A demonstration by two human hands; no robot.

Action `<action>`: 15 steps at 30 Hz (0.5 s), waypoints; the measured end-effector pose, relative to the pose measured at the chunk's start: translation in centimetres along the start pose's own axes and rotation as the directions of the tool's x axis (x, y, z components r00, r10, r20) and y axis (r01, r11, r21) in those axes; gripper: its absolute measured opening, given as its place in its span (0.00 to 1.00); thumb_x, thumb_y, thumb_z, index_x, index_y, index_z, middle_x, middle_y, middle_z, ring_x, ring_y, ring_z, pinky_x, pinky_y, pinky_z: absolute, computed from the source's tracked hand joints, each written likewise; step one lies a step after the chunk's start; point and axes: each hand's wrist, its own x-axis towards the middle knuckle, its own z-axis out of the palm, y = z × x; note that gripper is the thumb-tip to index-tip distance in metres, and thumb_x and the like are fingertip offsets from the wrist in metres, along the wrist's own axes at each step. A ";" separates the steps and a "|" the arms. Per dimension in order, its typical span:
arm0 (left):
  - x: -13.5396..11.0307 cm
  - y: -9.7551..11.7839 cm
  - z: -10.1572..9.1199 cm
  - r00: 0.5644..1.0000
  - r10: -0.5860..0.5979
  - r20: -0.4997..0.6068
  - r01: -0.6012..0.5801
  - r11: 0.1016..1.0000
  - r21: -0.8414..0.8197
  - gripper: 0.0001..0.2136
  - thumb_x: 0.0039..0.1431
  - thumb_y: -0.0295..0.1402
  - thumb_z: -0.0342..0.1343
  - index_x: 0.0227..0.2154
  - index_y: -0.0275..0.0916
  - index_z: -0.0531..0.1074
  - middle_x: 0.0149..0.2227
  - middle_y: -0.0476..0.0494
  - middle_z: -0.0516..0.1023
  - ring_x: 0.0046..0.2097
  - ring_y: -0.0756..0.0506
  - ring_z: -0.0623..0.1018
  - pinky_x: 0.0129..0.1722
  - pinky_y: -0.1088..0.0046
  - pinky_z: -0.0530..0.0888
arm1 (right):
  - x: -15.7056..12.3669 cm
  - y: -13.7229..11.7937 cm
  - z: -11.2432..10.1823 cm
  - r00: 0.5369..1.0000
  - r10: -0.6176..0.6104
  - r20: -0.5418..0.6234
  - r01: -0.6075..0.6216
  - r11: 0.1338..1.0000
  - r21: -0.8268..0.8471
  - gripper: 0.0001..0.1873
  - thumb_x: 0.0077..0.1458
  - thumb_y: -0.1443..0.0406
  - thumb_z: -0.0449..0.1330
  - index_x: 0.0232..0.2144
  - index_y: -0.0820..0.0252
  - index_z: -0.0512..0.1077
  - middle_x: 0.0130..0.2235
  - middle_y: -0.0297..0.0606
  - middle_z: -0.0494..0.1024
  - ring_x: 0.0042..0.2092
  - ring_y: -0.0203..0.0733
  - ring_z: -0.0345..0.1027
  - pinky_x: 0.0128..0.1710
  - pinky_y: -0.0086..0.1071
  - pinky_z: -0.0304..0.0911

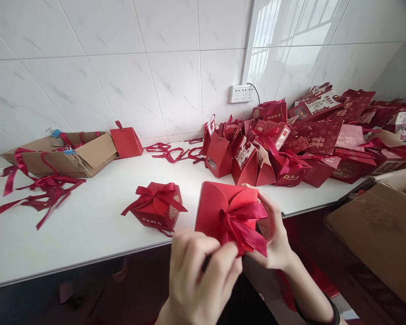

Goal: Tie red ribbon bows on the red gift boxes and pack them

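Note:
A red gift box (208,203) with a rounded flap closure is held up in front of the table edge. My right hand (275,232) grips it from the right side, fingers behind it and thumb below. Its dark red ribbon bow (243,219) lies across the front. My left hand (203,266) is closed in front of the box's lower part, fingertips pinched at the lower end of the ribbon. On the table to the left sits a smaller dark red gift box (155,205), also tied with a bow.
Behind are a white table (104,216), a cardboard tray (98,155) draped with ribbons, a small red box (126,142) and loose ribbons (172,153). Many red gift boxes (291,140) pile up at right. A large cardboard carton (375,234) stands lower right. A power strip (242,94) hangs on the wall.

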 end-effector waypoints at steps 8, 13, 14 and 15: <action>-0.1 2.2 1.3 0.993 0.111 0.035 -0.111 0.994 -0.019 0.13 0.44 0.15 0.59 0.33 0.34 0.73 0.24 0.48 0.68 0.29 0.50 0.67 0.33 0.69 0.68 | -0.9 -0.3 -1.4 0.997 0.053 -0.052 -0.054 0.998 -0.030 0.43 0.47 0.61 0.64 0.62 0.51 0.48 0.63 0.50 0.53 0.62 0.59 0.54 0.53 0.53 0.63; 0.6 2.8 2.3 0.996 0.088 -0.004 -0.088 0.995 -0.042 0.07 0.49 0.20 0.59 0.31 0.36 0.70 0.23 0.50 0.69 0.28 0.50 0.68 0.33 0.70 0.70 | -1.3 -0.3 -2.7 0.996 0.050 -0.071 -0.054 0.997 -0.050 0.44 0.47 0.62 0.64 0.63 0.51 0.48 0.63 0.50 0.53 0.63 0.59 0.51 0.53 0.53 0.62; 0.8 2.5 2.5 0.999 0.023 -0.048 -0.026 0.997 -0.071 0.06 0.51 0.21 0.58 0.29 0.37 0.69 0.23 0.50 0.68 0.28 0.51 0.69 0.33 0.71 0.70 | -1.4 -0.3 -3.1 0.997 0.029 -0.070 -0.033 0.998 -0.056 0.45 0.47 0.64 0.64 0.63 0.51 0.47 0.63 0.49 0.52 0.63 0.58 0.50 0.54 0.53 0.62; 0.9 1.9 2.6 0.994 -0.073 -0.075 0.066 0.993 -0.093 0.05 0.53 0.23 0.56 0.28 0.38 0.67 0.23 0.50 0.68 0.27 0.51 0.69 0.32 0.73 0.70 | -1.5 -0.4 -3.7 0.998 0.007 -0.063 -0.012 0.997 -0.070 0.45 0.46 0.65 0.64 0.63 0.52 0.47 0.63 0.49 0.52 0.64 0.58 0.48 0.55 0.53 0.60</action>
